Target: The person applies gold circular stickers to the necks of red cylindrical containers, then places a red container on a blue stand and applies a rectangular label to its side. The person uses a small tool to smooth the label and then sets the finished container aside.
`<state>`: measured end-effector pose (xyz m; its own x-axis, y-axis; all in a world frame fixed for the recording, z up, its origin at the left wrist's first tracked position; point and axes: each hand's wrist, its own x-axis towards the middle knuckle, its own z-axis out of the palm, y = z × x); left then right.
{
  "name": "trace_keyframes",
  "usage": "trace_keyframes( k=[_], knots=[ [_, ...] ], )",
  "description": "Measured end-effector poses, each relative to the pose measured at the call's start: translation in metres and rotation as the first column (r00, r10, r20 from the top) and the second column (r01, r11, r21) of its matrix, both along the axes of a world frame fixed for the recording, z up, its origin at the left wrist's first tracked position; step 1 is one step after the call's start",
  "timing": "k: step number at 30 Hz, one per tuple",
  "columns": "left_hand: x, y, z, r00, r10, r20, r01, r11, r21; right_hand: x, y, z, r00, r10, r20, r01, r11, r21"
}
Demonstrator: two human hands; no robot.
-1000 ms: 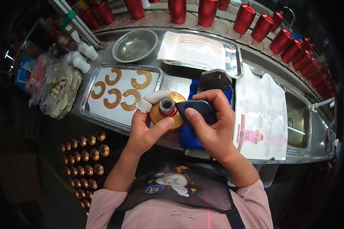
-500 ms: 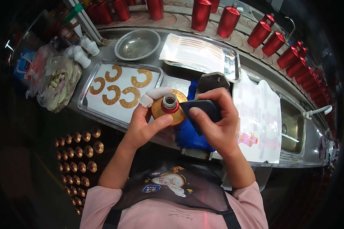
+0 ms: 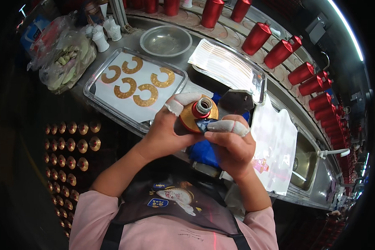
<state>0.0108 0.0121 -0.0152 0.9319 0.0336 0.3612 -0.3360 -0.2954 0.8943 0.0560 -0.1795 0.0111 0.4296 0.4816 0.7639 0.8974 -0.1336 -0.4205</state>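
Note:
Around a bottle (image 3: pixel 187 121) with a gold shoulder and red neck base, my left hand (image 3: pixel 164 131) is closed, its index finger wrapped in white cloth. The bare, threaded mouth points up toward me. My right hand (image 3: pixel 233 146) pinches a dark, flat scraper (image 3: pixel 202 124), whose edge lies against the gold shoulder just below the neck. White cloth also covers the right index finger. Left of the bottle, several gold C-shaped decals (image 3: pixel 145 95) lie on white paper in a metal tray (image 3: pixel 112 106). The bottle's body is mostly hidden under my hands.
Beyond the tray sits a metal bowl (image 3: pixel 166 41). Striped sheets (image 3: pixel 223 62) fill another tray. A dark block (image 3: pixel 236 102) and blue cloth (image 3: pixel 204 153) are near my hands. White film (image 3: pixel 275 146) lies beside the sink (image 3: pixel 306 166). Red bottles (image 3: pixel 256 38) line the conveyor behind.
The scraper has turned and moved from the shoulder's right side to its near side, and my right index finger now extends along it. The view has shifted and tilted.

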Motion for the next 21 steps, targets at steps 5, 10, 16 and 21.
trace_keyframes(
  k=[5, 10, 16, 21],
  knots=[
    [-0.004, -0.023, -0.012, 0.943, 0.217, 0.253, -0.248, 0.963, 0.101, -0.021, 0.011, 0.002, 0.99, 0.139, -0.036, -0.139, 0.99, -0.014],
    [0.001, -0.03, -0.02, 0.859, 0.353, 0.371, -0.428, 0.893, 0.142, -0.014, 0.006, 0.008, 0.998, -0.051, 0.022, 0.052, 0.998, -0.03],
    [-0.001, -0.037, -0.033, 0.843, 0.423, 0.333, -0.478, 0.872, 0.105, -0.017, 0.012, 0.011, 0.99, -0.13, -0.059, 0.129, 0.991, -0.024],
    [0.003, -0.028, -0.031, 0.848, 0.374, 0.376, -0.443, 0.889, 0.115, -0.021, 0.008, 0.012, 0.998, -0.058, -0.016, 0.059, 0.998, 0.026]
  ],
)
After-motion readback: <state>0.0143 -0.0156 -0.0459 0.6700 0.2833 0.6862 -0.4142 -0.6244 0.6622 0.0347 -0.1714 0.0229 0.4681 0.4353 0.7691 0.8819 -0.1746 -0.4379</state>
